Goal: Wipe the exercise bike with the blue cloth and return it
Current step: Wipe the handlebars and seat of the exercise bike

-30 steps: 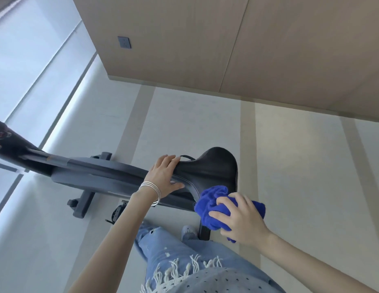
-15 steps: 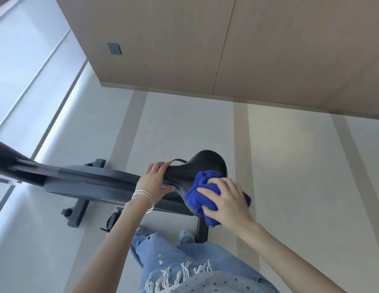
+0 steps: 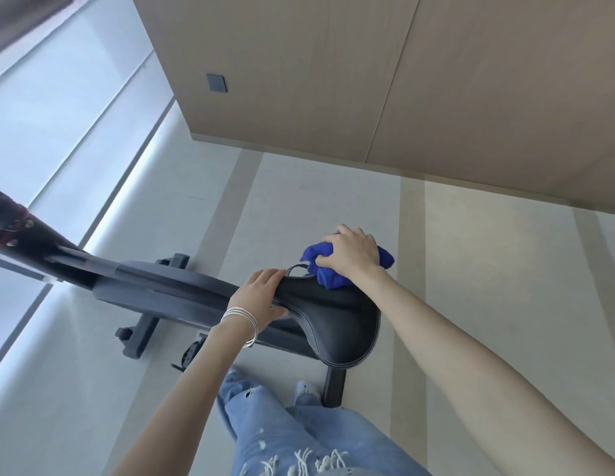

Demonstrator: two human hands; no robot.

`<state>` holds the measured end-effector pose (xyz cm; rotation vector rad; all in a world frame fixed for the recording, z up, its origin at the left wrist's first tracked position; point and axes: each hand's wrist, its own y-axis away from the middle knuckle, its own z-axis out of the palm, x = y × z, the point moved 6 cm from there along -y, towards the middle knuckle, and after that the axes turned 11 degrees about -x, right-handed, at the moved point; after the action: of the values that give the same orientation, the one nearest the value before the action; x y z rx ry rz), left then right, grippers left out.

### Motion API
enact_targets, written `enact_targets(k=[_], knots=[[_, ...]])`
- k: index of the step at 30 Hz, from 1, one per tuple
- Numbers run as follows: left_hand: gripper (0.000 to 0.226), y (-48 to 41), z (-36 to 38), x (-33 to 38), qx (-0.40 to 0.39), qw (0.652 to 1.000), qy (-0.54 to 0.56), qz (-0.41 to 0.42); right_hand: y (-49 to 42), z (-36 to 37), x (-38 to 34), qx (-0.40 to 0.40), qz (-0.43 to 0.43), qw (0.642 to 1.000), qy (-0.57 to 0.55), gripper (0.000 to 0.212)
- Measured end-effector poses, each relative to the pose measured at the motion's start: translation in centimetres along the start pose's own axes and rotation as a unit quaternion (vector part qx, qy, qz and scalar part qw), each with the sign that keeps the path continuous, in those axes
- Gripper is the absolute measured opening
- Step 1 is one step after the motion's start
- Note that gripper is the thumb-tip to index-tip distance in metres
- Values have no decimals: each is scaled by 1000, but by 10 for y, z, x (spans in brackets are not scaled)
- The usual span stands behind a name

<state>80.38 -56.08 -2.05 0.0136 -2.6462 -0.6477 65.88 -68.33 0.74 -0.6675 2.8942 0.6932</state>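
Observation:
The dark grey exercise bike [image 3: 162, 286] runs from the left edge toward the middle, ending in its black saddle [image 3: 337, 321]. My left hand [image 3: 259, 297], with thin silver bangles on the wrist, grips the saddle's narrow nose. My right hand [image 3: 350, 252] is closed on the bunched blue cloth [image 3: 325, 269] and presses it onto the far edge of the saddle. Part of the cloth is hidden under that hand.
A wood-panelled wall [image 3: 333, 80] with a small dark switch plate [image 3: 217, 83] stands behind the bike. A large window [image 3: 52, 115] fills the left. The bike's floor stabiliser [image 3: 138, 338] and seat post [image 3: 333, 386] stand by my legs in torn jeans [image 3: 282, 431].
My right hand has carried the blue cloth from the near side of the saddle across its top to the far edge. My left hand has kept its hold on the saddle's nose.

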Motion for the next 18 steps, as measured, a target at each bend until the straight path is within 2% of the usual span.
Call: enact_targets(k=[3, 9, 12, 18], knots=[[71, 1, 0, 1, 1, 1000, 8, -3, -5, -3, 19, -7, 29, 998, -52, 32], [68, 1, -1, 1, 8, 1000, 15, -1, 8, 1, 39, 41, 60, 991, -114, 36], [69, 2, -1, 1, 14, 1000, 23, 3, 24, 8, 59, 42, 82, 974, -207, 41], [71, 3, 0, 1, 21, 999, 34, 2, 80, 32, 84, 127, 109, 931, -324, 39]])
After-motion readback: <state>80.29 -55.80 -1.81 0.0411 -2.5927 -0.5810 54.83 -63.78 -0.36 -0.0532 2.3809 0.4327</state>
